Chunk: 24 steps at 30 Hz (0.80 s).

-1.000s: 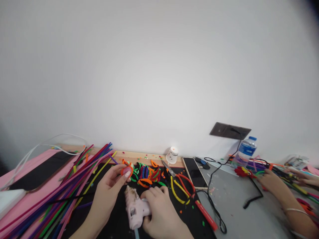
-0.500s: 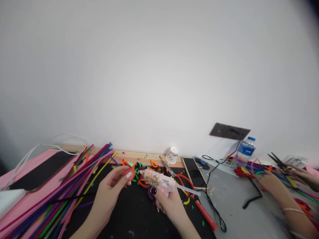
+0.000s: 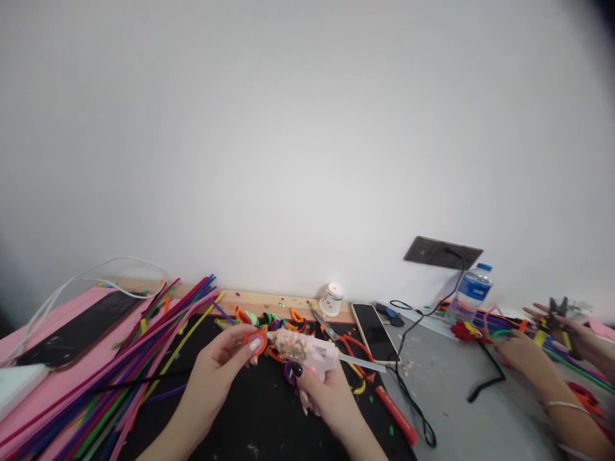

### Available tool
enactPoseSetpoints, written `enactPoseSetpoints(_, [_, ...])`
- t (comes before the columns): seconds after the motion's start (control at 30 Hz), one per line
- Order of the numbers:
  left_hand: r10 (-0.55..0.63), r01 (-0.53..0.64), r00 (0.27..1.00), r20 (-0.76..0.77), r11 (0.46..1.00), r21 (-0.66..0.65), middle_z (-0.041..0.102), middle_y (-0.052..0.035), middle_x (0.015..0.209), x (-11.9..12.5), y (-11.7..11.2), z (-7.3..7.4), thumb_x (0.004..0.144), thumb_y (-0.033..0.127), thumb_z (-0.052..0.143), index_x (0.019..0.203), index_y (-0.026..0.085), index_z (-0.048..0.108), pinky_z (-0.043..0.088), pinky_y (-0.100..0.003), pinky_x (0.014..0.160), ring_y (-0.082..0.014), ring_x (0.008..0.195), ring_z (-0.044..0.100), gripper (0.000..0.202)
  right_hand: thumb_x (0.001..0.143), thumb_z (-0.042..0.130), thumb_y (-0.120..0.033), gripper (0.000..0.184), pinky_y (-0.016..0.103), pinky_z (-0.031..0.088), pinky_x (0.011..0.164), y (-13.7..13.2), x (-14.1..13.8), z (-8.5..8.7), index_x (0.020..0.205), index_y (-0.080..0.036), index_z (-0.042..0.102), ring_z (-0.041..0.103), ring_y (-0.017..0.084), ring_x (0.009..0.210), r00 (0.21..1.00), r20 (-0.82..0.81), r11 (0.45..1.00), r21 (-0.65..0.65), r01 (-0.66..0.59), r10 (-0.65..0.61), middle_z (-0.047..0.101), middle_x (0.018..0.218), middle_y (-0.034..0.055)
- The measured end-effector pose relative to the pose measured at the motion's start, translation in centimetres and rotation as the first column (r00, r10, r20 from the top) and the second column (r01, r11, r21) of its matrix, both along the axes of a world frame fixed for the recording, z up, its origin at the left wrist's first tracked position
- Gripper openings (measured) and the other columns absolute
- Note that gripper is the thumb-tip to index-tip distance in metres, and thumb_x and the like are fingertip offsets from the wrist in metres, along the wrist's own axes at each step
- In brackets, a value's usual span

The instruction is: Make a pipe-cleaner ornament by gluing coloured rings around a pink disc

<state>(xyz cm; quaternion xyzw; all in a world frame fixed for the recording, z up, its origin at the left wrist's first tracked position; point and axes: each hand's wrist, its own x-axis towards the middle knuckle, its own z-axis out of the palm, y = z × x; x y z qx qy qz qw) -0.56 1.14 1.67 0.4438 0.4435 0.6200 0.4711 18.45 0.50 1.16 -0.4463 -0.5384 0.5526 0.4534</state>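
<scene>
My left hand (image 3: pixel 218 368) pinches a small orange pipe-cleaner ring (image 3: pixel 254 340) between thumb and fingertips. My right hand (image 3: pixel 323 394) grips a pink glue gun (image 3: pixel 307 349), held level with its nozzle pointing left at the ring; a clear glue stick (image 3: pixel 362 364) juts from its back. Both hands hover over a black mat (image 3: pixel 259 422). Behind them lies a heap of short curled pipe-cleaner pieces (image 3: pixel 276 319) in orange, green and red.
Long pipe cleaners (image 3: pixel 144 346) fan across the left on pink sheets. Scissors (image 3: pixel 325 326), a small white cup (image 3: pixel 331 298), a phone (image 3: pixel 375 331), a black cable (image 3: pixel 413 384) and a water bottle (image 3: pixel 473 291) lie right. Another person's hands (image 3: pixel 528 352) work at far right.
My right hand picked the glue gun up off the mat and turned it level, nozzle toward the orange ring. My left hand brought the ring slightly right to meet the nozzle.
</scene>
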Motion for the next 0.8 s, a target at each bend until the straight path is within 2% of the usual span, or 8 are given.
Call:
enactPoseSetpoints(0.37, [0.008,-0.007,1.0,0.017,1.0,-0.009,0.068,0.0024,0.067,0.1,-0.1,0.3,0.068,0.032,0.076,0.083,0.019,0.069,0.046,-0.024,0.056,-0.0139,0.056,0.057,0.021,0.07,0.069,-0.044,0.042,0.016,0.029,0.031,0.0,0.1,-0.4,0.098,-0.014,0.057,0.033,0.006,0.03,1.0,0.026,1.0,-0.017,0.002,-0.002,0.043,0.037,-0.0119])
enactPoseSetpoints(0.5, [0.007,-0.007,1.0,0.018,1.0,-0.005,0.068,0.0026,0.068,0.1,-0.1,0.3,0.069,0.032,0.076,0.085,0.019,0.069,0.046,-0.024,0.056,-0.0135,0.056,0.058,0.021,0.069,0.07,-0.045,0.045,0.016,0.027,0.03,0.0,0.1,-0.5,0.098,-0.013,0.057,0.033,0.006,0.031,0.999,0.026,0.999,-0.019,0.034,-0.033,0.044,0.039,-0.0113])
enactPoseSetpoints(0.8, [0.016,-0.016,1.0,-0.008,1.0,-0.015,0.067,0.0024,0.068,0.1,0.0,0.4,0.071,0.034,0.075,0.086,0.019,0.067,0.046,-0.025,0.058,-0.0146,0.058,0.058,0.023,0.066,0.071,-0.057,0.054,0.017,0.027,0.03,0.3,0.1,-1.1,0.096,-0.014,0.055,0.031,0.006,0.028,1.0,-0.007,1.0,-0.015,0.007,-0.007,0.041,0.036,-0.0126])
